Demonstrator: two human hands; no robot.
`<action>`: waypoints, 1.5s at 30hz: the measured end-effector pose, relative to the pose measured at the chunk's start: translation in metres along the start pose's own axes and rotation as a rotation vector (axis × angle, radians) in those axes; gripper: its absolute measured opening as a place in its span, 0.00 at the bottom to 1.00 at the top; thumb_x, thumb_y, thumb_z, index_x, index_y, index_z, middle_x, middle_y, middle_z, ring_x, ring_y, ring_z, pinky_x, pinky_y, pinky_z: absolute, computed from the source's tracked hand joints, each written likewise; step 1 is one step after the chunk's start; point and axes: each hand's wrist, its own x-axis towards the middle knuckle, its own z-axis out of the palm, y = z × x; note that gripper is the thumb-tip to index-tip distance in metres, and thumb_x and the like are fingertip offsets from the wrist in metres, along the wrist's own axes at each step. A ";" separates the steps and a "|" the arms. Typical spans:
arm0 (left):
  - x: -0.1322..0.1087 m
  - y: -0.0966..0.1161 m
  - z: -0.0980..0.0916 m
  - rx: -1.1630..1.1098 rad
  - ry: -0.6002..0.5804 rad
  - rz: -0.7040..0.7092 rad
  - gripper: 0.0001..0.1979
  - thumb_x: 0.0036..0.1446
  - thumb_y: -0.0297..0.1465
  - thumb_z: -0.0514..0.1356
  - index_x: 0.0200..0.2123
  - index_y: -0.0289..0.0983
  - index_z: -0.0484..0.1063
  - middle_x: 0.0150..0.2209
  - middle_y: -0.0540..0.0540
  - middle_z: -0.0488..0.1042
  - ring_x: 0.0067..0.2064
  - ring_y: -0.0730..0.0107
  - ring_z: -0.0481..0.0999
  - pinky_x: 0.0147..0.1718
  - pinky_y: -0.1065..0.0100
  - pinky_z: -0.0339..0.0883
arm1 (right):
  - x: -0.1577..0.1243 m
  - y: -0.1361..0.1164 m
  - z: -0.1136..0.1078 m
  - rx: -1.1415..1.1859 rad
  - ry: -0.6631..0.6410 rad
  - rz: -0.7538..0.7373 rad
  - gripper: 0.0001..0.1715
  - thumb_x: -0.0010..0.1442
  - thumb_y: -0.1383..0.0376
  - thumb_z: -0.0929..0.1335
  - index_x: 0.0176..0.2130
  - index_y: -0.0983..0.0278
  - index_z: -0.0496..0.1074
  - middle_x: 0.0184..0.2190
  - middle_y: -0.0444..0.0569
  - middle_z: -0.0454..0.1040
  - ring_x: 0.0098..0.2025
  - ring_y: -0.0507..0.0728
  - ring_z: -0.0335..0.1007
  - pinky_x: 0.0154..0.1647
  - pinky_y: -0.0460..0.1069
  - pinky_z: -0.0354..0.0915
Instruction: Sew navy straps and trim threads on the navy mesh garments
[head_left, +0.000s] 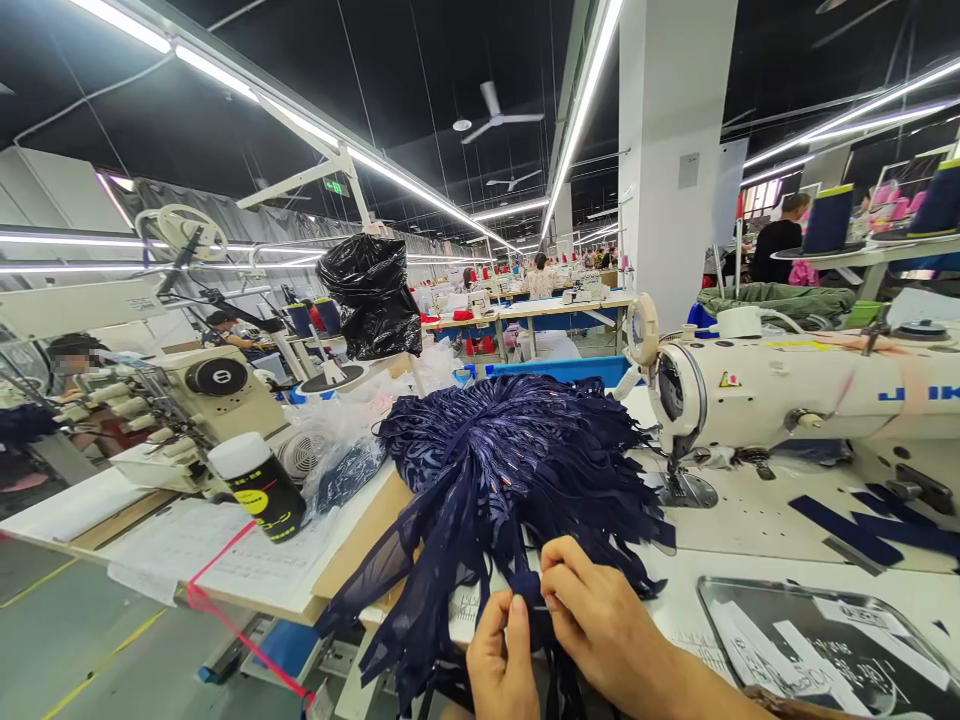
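Note:
A large bundle of navy fabric pieces (pixel 517 450), partly sheer and partly patterned like lace, is heaped in the middle of the table, its long ends trailing over the front edge. At that edge a small navy fabric strip (pixel 526 585) is stretched between my hands. My left hand (pixel 501 655) pinches it between thumb and forefinger. From the right side, my right hand (pixel 600 620) grips the same strip with curled fingers. Just right of the bundle stands a white sewing machine (pixel 750 390), its presser foot near the loose fabric ends.
A metal tray (pixel 825 640) with paper labels lies at the front right, below navy strips (pixel 847 530). A black-and-white canister (pixel 259 485) stands on the left table beside another machine (pixel 217 390). A pink ribbon (pixel 225 610) hangs off its edge. People sit farther back.

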 end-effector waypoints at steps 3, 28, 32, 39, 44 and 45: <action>0.001 0.001 -0.002 -0.004 -0.023 -0.033 0.19 0.45 0.47 0.59 0.21 0.36 0.70 0.19 0.53 0.65 0.24 0.74 0.61 0.25 0.76 0.57 | 0.002 -0.002 -0.006 0.181 -0.026 0.126 0.10 0.56 0.74 0.55 0.29 0.63 0.58 0.30 0.48 0.63 0.26 0.51 0.62 0.23 0.44 0.58; 0.009 0.008 -0.011 0.056 -0.150 -0.071 0.22 0.41 0.48 0.60 0.14 0.35 0.65 0.16 0.54 0.59 0.21 0.75 0.58 0.23 0.75 0.56 | -0.001 0.001 -0.012 0.005 -0.217 -0.329 0.14 0.55 0.77 0.53 0.29 0.63 0.59 0.23 0.48 0.66 0.22 0.53 0.61 0.18 0.46 0.54; 0.015 0.014 -0.021 0.088 0.129 -0.002 0.19 0.42 0.48 0.60 0.20 0.36 0.69 0.17 0.54 0.60 0.22 0.74 0.59 0.23 0.75 0.56 | -0.017 0.026 -0.029 -0.181 -0.361 -0.369 0.14 0.55 0.78 0.54 0.26 0.62 0.59 0.22 0.47 0.65 0.17 0.52 0.54 0.15 0.48 0.45; 0.011 0.016 -0.004 -0.015 0.012 -0.054 0.21 0.41 0.48 0.61 0.17 0.35 0.69 0.17 0.53 0.63 0.23 0.75 0.61 0.24 0.76 0.57 | -0.012 0.031 -0.034 0.255 -0.344 0.312 0.09 0.58 0.69 0.59 0.27 0.63 0.61 0.20 0.40 0.60 0.21 0.48 0.53 0.22 0.44 0.51; 0.002 0.015 0.003 -0.003 -0.023 -0.022 0.18 0.43 0.46 0.61 0.21 0.35 0.73 0.19 0.51 0.68 0.24 0.71 0.65 0.26 0.74 0.60 | 0.010 0.011 -0.013 0.645 -0.371 0.692 0.04 0.51 0.71 0.63 0.32 0.66 0.64 0.22 0.38 0.60 0.18 0.45 0.49 0.18 0.41 0.49; 0.001 0.014 0.003 -0.002 -0.011 -0.010 0.18 0.44 0.46 0.60 0.22 0.35 0.73 0.20 0.50 0.69 0.24 0.71 0.66 0.27 0.73 0.61 | 0.012 0.009 -0.011 0.639 -0.362 0.679 0.02 0.51 0.71 0.63 0.30 0.66 0.64 0.20 0.37 0.59 0.18 0.45 0.49 0.18 0.41 0.49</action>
